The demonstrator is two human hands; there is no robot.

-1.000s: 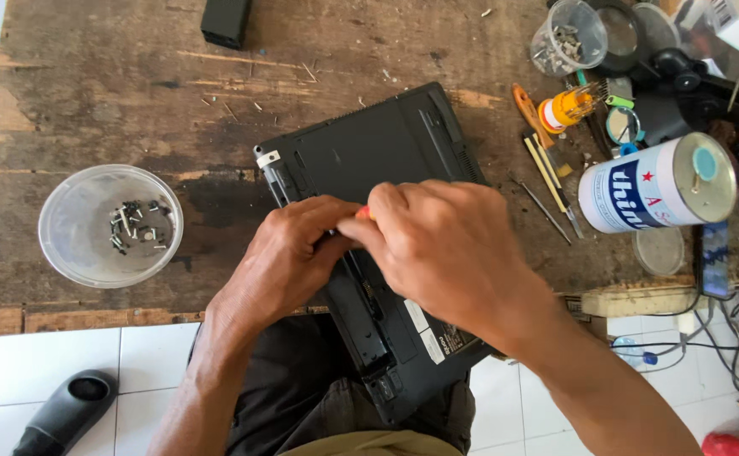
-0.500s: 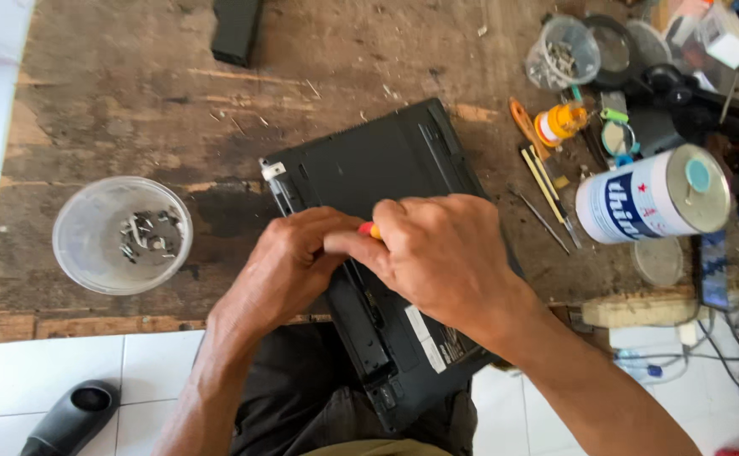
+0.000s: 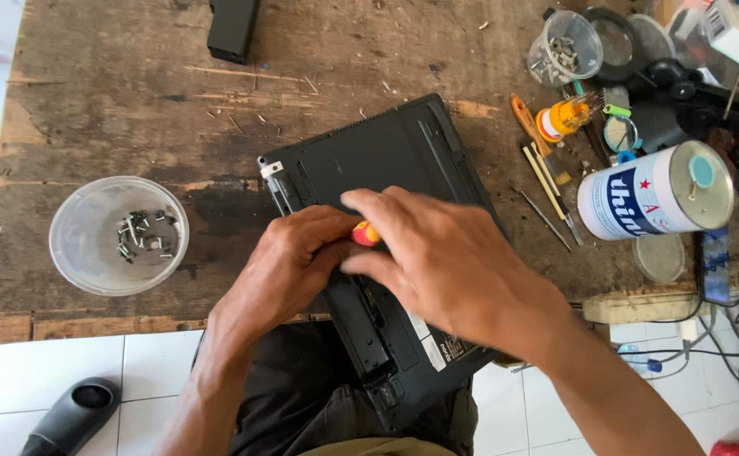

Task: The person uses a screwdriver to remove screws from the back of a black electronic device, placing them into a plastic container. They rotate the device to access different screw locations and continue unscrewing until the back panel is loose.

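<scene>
Fig.: Black laptop [image 3: 386, 169], underside up, lies on wooden table [image 3: 91, 101] w/ near end overhanging the lap. Left hand [image 3: 289, 262] and right hand [image 3: 445, 262] fingers pinch a red-yellow screwdriver handle [image 3: 366, 234] over it. Laptop likely rigid, moderately heavy, fragile; grip by edges. Screw bowl [image 3: 119, 235] lies at left.

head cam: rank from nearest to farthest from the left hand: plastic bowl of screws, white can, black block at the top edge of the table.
Measured from the left hand:
1. Bowl of screws, on its left, near the table's front edge.
2. Black block, far up at the table's back edge.
3. White can, lying on its side at the right, past the right hand.
</scene>
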